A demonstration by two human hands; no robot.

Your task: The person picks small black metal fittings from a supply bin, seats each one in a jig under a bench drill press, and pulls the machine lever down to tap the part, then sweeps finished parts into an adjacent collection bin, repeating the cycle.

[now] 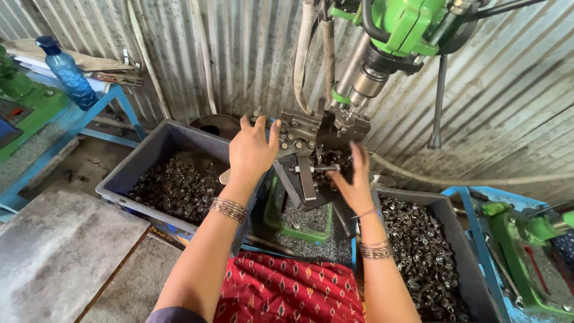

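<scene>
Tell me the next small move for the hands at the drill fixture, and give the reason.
Probably draw the right hand back from the metal fixture. Its fingers sit at the clamp's small parts directly below the green drill head's spindle, while the left hand rests on the fixture's left side. Whether a part is already seated cannot be told.

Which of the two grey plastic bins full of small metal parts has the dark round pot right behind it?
The grey bin on the left, beside the left hand; the dark pot sits behind its far corner. The right bin has none.
</scene>
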